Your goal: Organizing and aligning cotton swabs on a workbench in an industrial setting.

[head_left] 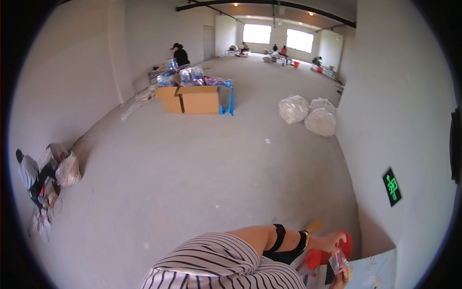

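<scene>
My left hand (332,242) reaches in at the lower right, its fingers closed on the upper part of a small clear plastic bag (340,261). The striped sleeve, a black strap and a gold band show along that arm. Below the bag, my right hand (340,278) grips its lower part; only its fingers are seen, and the rest is cut off by the frame. What the bag contains is too small to make out. Right behind my left hand is a red object (344,241), partly covered. A pale patterned tabletop (378,272) lies beside my hands.
A wall with a green exit sign (392,187) stands close on the right. Several large wrapped bundles (293,109) sit along it. Ahead is an open cardboard box (199,100) with shiny packages. A person (30,173) works at the left; others sit farther back.
</scene>
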The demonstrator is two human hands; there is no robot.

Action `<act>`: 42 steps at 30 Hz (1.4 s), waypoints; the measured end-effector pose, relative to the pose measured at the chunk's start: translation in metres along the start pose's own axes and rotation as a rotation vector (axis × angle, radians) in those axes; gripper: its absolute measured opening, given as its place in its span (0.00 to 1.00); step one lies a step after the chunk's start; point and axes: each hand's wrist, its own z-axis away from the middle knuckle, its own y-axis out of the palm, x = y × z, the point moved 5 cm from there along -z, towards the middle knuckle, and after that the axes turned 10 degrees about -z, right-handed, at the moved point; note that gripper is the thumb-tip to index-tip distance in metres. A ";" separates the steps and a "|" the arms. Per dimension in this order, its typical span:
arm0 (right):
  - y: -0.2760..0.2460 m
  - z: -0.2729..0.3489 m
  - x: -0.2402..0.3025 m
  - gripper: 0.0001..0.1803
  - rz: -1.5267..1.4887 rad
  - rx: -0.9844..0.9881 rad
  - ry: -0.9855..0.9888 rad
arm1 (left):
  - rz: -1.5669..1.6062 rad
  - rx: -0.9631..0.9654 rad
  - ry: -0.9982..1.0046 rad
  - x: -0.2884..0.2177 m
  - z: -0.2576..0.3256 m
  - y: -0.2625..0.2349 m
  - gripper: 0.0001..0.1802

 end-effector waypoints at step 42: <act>-0.081 0.047 -0.149 0.13 0.108 -0.398 0.540 | -0.368 0.844 0.309 0.032 -0.086 0.105 0.34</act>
